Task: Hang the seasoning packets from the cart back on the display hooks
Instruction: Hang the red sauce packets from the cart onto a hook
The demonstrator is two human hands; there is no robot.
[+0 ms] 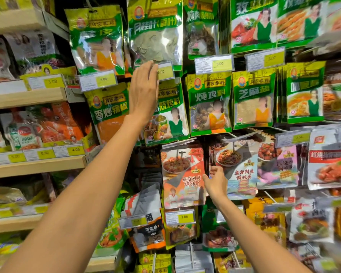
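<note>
Seasoning packets (156,36): head view, the only one; they hang in overlapping rows across the wall from 12 to 4 o'clock, none loose in the air.
Progress: the rows look full and neither hand visibly carries a packet. The cart is out of view, so I cannot tell how many are left to hang. My guess is a pause between packets, or a straightening touch.
Left hand (144,89): raised at 11 o'clock, fingers straight and together, tips at the bottom edge of the bay-leaf packet (156,42), just beside a price tag (165,71). It holds nothing.
Right hand (215,182): at 5 o'clock, thumb spread toward the right edge of the orange packet (182,174), fingers reaching into the gap beside it. I cannot tell whether they pinch an edge.
Display hooks (180,154): thin metal pegs, mostly hidden behind the packets.
Packet material: glossy, crinkly plastic film, made as flat rectangular pouches. Some have clear windows showing dried leaves or spices.
Price tags: stiff clear sleeves over yellow cards.
Shelves (28,97): at 9 o'clock, pale wood-look edges carrying bagged goods.
</note>
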